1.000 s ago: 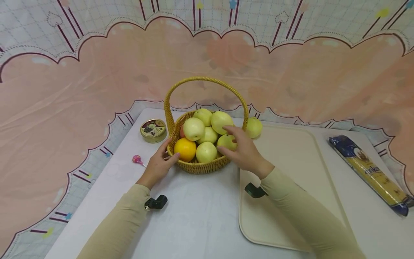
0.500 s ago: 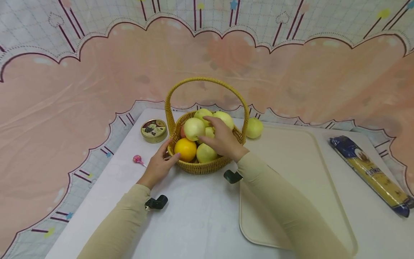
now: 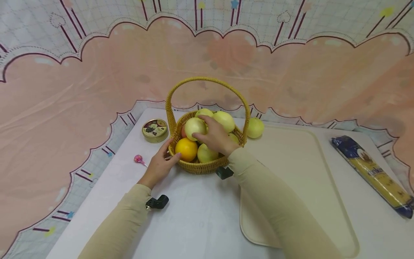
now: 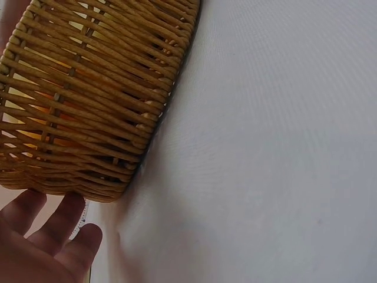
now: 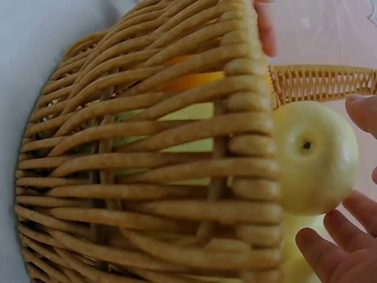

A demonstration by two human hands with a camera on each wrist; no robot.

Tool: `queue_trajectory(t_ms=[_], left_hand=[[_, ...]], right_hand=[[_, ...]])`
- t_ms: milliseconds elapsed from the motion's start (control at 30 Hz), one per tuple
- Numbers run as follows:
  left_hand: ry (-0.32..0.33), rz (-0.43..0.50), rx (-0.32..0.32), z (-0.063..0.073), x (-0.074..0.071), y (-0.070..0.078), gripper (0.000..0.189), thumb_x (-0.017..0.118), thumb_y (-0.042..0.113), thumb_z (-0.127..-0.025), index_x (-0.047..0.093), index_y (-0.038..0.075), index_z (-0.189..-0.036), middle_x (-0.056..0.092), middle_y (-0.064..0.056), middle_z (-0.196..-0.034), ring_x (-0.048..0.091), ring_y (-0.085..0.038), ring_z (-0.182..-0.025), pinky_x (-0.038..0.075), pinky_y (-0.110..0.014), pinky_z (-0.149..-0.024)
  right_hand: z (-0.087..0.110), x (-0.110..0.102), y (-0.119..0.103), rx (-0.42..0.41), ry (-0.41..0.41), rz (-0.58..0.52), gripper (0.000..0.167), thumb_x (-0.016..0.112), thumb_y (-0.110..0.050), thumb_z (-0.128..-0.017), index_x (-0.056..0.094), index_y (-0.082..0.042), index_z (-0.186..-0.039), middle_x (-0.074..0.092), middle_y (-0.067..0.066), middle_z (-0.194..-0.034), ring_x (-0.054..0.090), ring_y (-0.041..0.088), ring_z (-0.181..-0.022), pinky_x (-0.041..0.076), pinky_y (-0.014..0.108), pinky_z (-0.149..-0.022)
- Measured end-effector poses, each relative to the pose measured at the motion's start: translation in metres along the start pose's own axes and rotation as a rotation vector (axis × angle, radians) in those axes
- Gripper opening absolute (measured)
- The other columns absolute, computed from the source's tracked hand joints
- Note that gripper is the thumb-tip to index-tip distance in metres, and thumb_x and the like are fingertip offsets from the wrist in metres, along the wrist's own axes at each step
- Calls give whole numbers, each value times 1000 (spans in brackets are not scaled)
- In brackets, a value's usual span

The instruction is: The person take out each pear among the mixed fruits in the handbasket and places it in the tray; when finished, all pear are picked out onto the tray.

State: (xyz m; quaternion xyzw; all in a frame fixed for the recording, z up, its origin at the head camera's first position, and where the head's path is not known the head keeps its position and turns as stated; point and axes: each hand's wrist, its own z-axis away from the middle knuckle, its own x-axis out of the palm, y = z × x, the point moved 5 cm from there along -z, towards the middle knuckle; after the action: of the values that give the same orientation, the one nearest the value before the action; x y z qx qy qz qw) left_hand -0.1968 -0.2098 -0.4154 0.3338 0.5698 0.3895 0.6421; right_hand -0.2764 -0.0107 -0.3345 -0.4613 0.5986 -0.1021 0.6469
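- Smooth, waxy, pale-green round apple (image 3: 194, 126), with a small dark pit; it sits high on the heap, between the thumb and fingers of the right grip (image 3: 217, 136), which spread about it; I cannot tell whether they are clamped on it
- Woven golden-brown basket (image 3: 199, 168) of rope-like strands, with a tall arched handle; the left grip (image 3: 159, 165) is clamped on its left rim
- Glossy round orange (image 3: 185, 151) in the basket, beside the left thumb
- Flat beige tray (image 3: 300, 194), round-cornered; gold-coloured round tin (image 3: 155, 136); both on the smooth white counter (image 3: 194, 216)
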Motion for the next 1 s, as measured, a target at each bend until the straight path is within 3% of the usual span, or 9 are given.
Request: queue_trajectory(t_ms=[200, 500, 1000], left_hand=[[0, -6, 7, -2, 3, 1, 79, 61, 48, -97, 19, 30, -161, 25, -13, -163, 41, -40, -137, 40, -54, -108], [4, -14, 8, -1, 3, 1, 79, 61, 49, -97, 20, 30, -161, 24, -14, -163, 41, -41, -137, 39, -55, -109], [-2, 5, 12, -1, 1, -1, 80, 61, 51, -97, 18, 31, -161, 25, -16, -162, 41, -40, -137, 39, -55, -109]], right_hand=[[0, 1, 4, 44, -20, 15, 70, 68, -37, -96, 38, -13, -154, 44, 10, -153, 43, 28, -137, 37, 44, -112], [6, -4, 6, -48, 60, -56, 63, 70, -29, -95, 46, -3, -148, 49, 15, -141, 45, 28, -128, 41, 42, -107], [20, -2, 7, -72, 137, -145, 64, 75, -28, -91, 50, 0, -144, 51, 18, -133, 48, 29, -120, 43, 43, -101]])
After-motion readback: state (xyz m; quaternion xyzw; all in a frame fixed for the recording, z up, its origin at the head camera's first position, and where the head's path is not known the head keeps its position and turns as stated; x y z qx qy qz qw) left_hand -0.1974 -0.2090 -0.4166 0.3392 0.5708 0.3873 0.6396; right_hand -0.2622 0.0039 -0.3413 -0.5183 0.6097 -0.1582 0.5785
